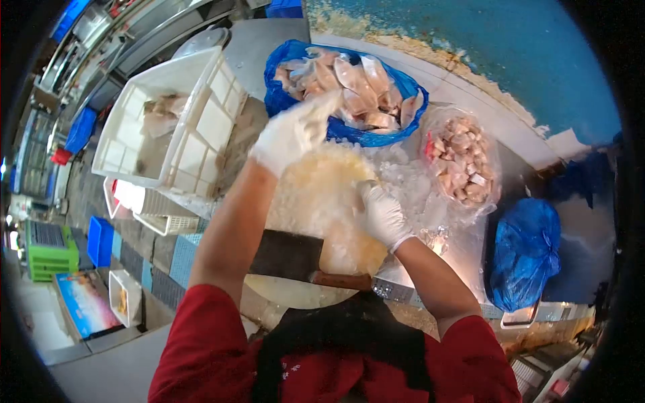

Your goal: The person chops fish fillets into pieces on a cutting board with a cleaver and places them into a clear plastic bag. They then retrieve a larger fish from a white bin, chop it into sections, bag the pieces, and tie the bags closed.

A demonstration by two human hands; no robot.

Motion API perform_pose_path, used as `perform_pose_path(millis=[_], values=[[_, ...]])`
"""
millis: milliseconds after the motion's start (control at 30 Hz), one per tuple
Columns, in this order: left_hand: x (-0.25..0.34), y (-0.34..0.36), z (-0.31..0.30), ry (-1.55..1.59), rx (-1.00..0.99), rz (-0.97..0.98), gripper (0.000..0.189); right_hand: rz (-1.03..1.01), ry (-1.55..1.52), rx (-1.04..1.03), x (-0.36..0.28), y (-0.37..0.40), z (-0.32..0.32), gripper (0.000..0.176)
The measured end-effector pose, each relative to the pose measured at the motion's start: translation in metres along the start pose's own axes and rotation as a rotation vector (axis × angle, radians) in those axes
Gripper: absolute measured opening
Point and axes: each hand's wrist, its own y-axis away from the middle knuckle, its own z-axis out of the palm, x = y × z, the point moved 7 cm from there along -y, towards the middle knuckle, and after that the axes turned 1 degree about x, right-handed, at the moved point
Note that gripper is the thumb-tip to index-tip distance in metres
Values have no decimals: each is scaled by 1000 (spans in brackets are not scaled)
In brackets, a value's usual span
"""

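Note:
My left hand [294,134], in a white glove, is over the far edge of the round chopping board [295,195], its fingers stretched toward a blue plastic bag [274,101]. Pale fish pieces [359,84] fill this bag. My right hand [384,216], also gloved, is low over the board's right side, fingers apart and somewhat blurred, with nothing visible in it. Crushed ice [396,174] is scattered around the board. A cleaver [285,255] lies across the board's near side, its wooden handle [342,280] pointing right.
A clear bag of chopped pieces [463,161] sits right of the ice. Farther right is a tied blue bag [526,254]. At the left stands a white plastic crate [195,151] with some fish in it. A blue wall [484,47] borders the table's far side.

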Motion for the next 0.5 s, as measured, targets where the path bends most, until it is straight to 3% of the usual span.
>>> perform_pose_path(millis=[33, 67, 100, 133, 167, 200, 267, 333, 400, 433, 467, 500], values=[[10, -10, 11, -104, 103, -21, 67, 119, -4, -24, 2, 0, 1, 34], [25, -6, 18, -311, 338, -60, 78, 242, -12, -59, 4, 5, 4, 31], [36, 3, 32, -567, 363, 52, 87, 266, -11, -85, 3, 8, 11, 31], [38, 7, 33, -740, 360, 98, 73, 149, -60, 81, -5, 6, 8, 29], [24, 19, 29, -817, 268, 88, 64, 29, -115, 252, -14, 8, 6, 26], [17, 30, 25, -898, 169, 88, 55, 45, -129, 233, -18, 6, 10, 26], [-14, 48, -20, -914, 95, 117, 46, -256, -12, 302, -52, 4, 0, 20], [-26, 79, -32, -1435, -59, 269, 49, -269, 32, 303, -66, 25, -4, 20], [-39, 103, -45, -1391, -64, 262, 51, 40, -227, -151, -76, 52, -2, 36], [-45, 118, -47, -1342, -74, 240, 53, 42, -226, -155, -88, 63, 1, 36], [-52, 126, -45, -1336, -79, 238, 53, 11, -170, -286, -101, 75, 12, 48], [-55, 131, -35, -1529, -2, 322, 56, -24, -107, -416, -110, 81, 23, 61]])
